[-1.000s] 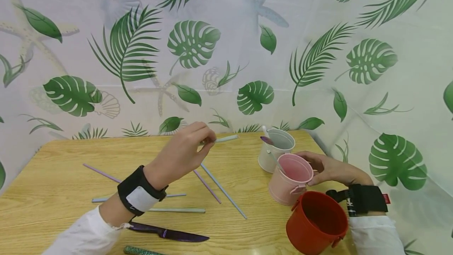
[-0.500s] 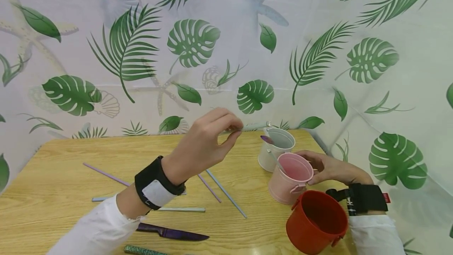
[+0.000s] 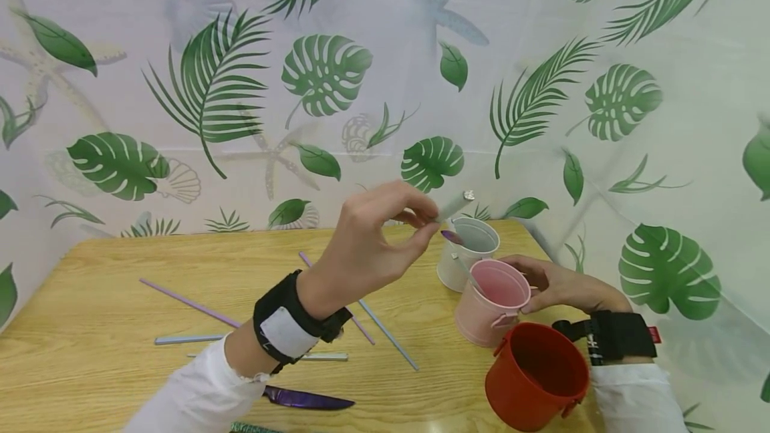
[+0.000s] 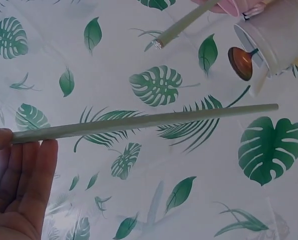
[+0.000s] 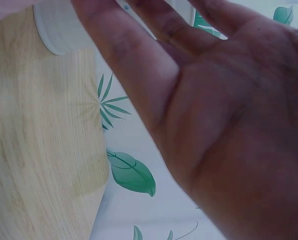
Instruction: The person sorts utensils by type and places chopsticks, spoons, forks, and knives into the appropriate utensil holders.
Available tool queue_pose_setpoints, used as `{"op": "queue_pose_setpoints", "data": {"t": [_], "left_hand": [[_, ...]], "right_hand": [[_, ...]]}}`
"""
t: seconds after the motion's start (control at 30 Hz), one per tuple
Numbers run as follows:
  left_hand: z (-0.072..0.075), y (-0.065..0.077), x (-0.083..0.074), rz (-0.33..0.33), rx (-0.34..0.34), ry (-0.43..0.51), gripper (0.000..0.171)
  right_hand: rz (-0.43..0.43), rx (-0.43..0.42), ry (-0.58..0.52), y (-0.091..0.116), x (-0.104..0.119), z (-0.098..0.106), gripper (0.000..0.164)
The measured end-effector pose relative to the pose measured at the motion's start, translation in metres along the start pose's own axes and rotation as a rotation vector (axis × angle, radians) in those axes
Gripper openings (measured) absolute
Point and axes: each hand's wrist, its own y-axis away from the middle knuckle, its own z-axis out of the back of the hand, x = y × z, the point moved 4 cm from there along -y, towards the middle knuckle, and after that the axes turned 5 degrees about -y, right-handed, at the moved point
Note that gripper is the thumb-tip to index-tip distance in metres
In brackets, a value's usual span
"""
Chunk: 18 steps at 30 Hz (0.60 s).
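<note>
In the head view my left hand (image 3: 385, 239) pinches a pale green chopstick (image 3: 455, 206) between thumb and fingertips, in the air by the white bucket. Its glittery end points up and right. The left wrist view shows the chopstick (image 4: 149, 120) reaching out long from the fingers. My right hand (image 3: 571, 286) holds the pink bucket (image 3: 481, 319) from its right side, fingers round the back and thumb at the front. Another pale green chopstick (image 3: 469, 274) leans inside that bucket. Behind it stands the white bucket (image 3: 451, 272), holding a purple spoon (image 3: 452, 237).
A red bucket (image 3: 529, 386) stands in front of the pink one. Several chopsticks lie on the wooden table (image 3: 90, 366), including a blue chopstick (image 3: 391, 336) and a purple chopstick (image 3: 186, 301). A purple knife (image 3: 313, 398) lies near the front. A leaf-print cloth (image 3: 361, 119) hangs behind.
My left hand has moved right with the chopstick, towards the buckets, and the chopstick's glittery end has tilted upward. My right hand stays at the pink bucket.
</note>
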Motion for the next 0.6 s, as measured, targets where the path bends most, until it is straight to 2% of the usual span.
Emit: {"op": "queue_pose_setpoints", "data": {"t": [0.33,0.6], "left_hand": [[-0.021,0.005,-0.002,0.058,-0.020,0.134,0.015],[-0.037,0.012,-0.001,0.085,-0.044,0.236,0.017]], "right_hand": [[-0.004,0.004,-0.018,0.000,-0.002,0.000,0.075],[-0.011,0.014,-0.008,-0.001,-0.003,0.000,0.079]]}}
